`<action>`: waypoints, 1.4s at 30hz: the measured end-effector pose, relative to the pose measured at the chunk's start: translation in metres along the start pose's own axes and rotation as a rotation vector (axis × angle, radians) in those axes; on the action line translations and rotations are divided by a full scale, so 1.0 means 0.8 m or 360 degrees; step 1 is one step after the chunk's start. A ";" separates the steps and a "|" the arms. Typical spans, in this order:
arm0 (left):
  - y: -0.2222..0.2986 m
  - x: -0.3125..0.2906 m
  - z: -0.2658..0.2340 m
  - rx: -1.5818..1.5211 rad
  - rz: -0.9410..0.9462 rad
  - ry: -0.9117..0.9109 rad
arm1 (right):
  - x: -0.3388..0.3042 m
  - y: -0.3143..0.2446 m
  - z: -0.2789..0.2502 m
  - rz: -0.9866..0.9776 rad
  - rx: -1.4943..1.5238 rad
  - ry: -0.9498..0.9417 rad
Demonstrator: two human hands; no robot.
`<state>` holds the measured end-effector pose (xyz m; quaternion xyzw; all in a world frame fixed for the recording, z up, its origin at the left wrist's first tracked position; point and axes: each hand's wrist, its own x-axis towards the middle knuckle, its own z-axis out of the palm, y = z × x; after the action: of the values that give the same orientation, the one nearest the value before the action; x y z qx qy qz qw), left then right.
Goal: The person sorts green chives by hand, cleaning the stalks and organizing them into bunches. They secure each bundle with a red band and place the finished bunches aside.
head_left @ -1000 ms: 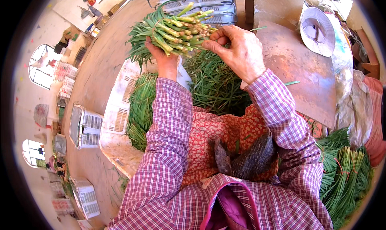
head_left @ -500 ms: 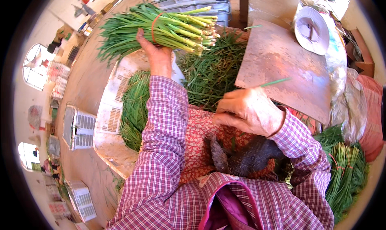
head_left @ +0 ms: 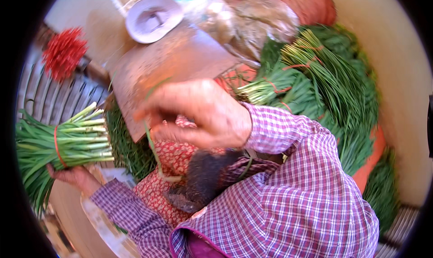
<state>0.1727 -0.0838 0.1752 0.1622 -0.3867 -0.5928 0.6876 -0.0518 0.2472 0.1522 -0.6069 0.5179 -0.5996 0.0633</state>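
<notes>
My left hand (head_left: 74, 176) grips a thick bunch of green chives (head_left: 76, 140) from below, at the far left. A red rubber band (head_left: 57, 145) circles the bunch, and its pale cut ends point right. In front of me, my right hand (head_left: 203, 111) is smeared by motion, with its fingers curled. A single loose chive stalk (head_left: 153, 152) passes through those fingers, its leaf tip above and its pale end hanging over my red floral apron (head_left: 169, 152). A dark worn cloth-like piece (head_left: 205, 176) lies on my lap.
A brown board (head_left: 167, 55) stands ahead, with a pale round hat (head_left: 154, 18) at its far edge. Banded chive bundles (head_left: 311, 82) are piled on the right beside plastic bags (head_left: 257, 21). Loose greens (head_left: 128, 143) lie left of the board. Red bands (head_left: 65, 52) hang at the upper left.
My view has swung to the right, bringing the banded pile into fuller sight. The bunch in my left hand now appears lower and farther left. My right hand has moved, and the stalk hangs below it.
</notes>
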 end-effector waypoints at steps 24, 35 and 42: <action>-0.186 -0.442 0.374 0.1011 0.1021 -0.2728 | -0.183 0.101 -0.131 0.0382 0.1209 0.1640; -0.231 -0.500 0.400 0.0301 0.0304 -0.2859 | -0.242 0.006 -0.298 0.0432 -0.0184 0.1806; -0.335 -0.415 0.401 0.0729 -0.0651 -0.2818 | -0.356 -0.069 -0.462 0.0755 -0.2069 0.1523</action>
<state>-0.2434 0.2381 0.0880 -0.1518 -0.8407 -0.5192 -0.0234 -0.2418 0.6743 0.1027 -0.0778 0.8450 -0.3453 -0.4009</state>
